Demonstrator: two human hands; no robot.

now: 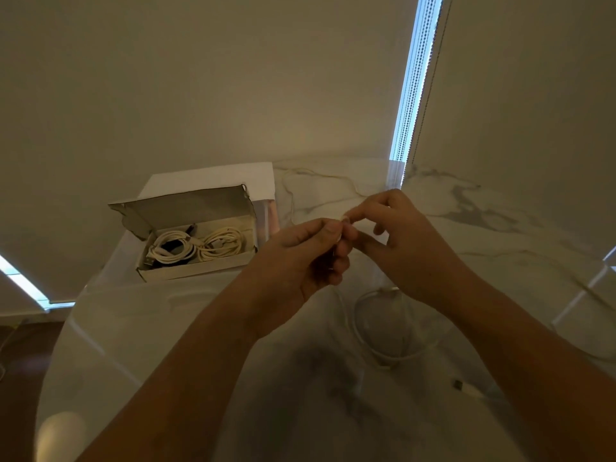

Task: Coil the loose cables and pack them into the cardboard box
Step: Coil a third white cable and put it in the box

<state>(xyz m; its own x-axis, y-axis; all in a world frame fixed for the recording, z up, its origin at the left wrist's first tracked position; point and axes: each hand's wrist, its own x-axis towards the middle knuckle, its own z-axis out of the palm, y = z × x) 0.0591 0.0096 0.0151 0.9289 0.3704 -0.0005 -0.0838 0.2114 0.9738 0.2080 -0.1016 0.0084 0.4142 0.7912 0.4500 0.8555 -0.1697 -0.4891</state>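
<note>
An open cardboard box [186,270] stands at the left of the marble table, lid tipped back. Inside lie a white coiled cable [171,250] and a cream coiled cable [224,245]. Above the table's middle, my left hand [306,255] and my right hand [396,235] meet, both pinching the end of a white cable [383,348]. That cable hangs down from my hands and loops on the table below them; its USB plug [459,384] lies at the lower right. A thin loose cable [320,176] trails across the far side of the table.
A white box [233,176] stands behind the cardboard box. The marble table [166,328] meets the wall at the back and right. A bright window strip [411,88] runs down to the table. A pale rounded object [60,435] sits at the lower left.
</note>
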